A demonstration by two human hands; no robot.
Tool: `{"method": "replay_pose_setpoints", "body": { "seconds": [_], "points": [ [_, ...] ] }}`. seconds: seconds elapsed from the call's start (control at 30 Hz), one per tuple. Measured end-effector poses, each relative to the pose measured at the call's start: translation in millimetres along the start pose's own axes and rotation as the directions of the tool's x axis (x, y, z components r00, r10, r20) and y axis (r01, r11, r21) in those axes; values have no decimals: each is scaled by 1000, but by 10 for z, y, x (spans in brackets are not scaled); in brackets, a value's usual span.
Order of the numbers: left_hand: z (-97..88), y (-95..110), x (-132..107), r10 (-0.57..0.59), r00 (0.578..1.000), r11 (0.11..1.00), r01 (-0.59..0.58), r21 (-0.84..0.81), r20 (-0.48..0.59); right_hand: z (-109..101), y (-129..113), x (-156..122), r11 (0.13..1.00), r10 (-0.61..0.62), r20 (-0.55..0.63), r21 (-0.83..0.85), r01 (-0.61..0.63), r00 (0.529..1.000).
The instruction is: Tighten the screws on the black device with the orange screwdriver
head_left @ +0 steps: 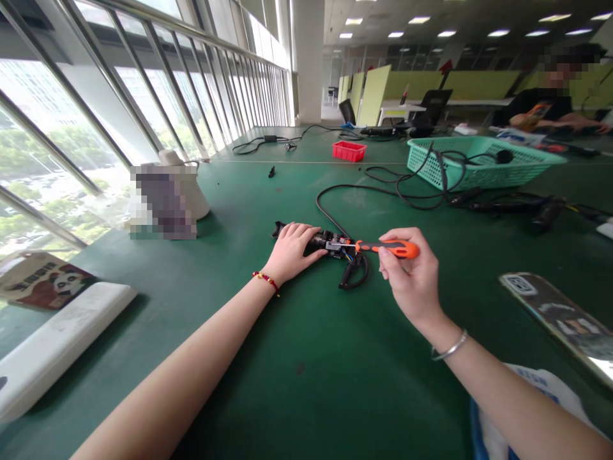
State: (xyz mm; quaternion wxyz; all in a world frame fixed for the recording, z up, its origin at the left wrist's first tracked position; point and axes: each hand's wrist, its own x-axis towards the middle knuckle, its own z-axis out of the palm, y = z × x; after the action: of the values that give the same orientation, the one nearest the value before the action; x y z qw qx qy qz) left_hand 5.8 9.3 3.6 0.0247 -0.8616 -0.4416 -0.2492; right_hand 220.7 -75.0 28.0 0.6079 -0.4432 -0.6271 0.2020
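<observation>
A black corded device (pixel 316 241) lies on the green tabletop, its right end opened with wires and inner parts exposed. My left hand (pixel 293 250) rests over its left part, fingers across the top and thumb along the near side, gripping it against the table. My right hand (pixel 412 281) is closed around an orange and grey screwdriver (pixel 390 248). Leftward points the thin metal shaft, with its tip at the opened end; whether it touches a screw is too small to tell. A short black piece (pixel 345 276) with a looped cable hangs off the device's near side.
Behind stand a red tray (pixel 349 151) and a green basket (pixel 479 163) with black cables. To the right lies a phone (pixel 560 310). At left are a white bar-shaped object (pixel 67 342), a panda-printed pack (pixel 43 279) and a whitish container (pixel 195 191). Another person (pixel 550 105) sits far right.
</observation>
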Motion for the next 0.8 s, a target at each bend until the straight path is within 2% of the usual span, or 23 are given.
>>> {"method": "replay_pose_setpoints", "body": {
  "seconds": [0.37,0.8],
  "points": [
    [5,-1,-2,0,1000,1000,0,22,5,-19,7,-4,999,-36,-26,25,37,999],
    [8,0,-8,-2,1000,999,2,43,13,-8,35,0,999,-39,3,2,39,999]
  ]
}}
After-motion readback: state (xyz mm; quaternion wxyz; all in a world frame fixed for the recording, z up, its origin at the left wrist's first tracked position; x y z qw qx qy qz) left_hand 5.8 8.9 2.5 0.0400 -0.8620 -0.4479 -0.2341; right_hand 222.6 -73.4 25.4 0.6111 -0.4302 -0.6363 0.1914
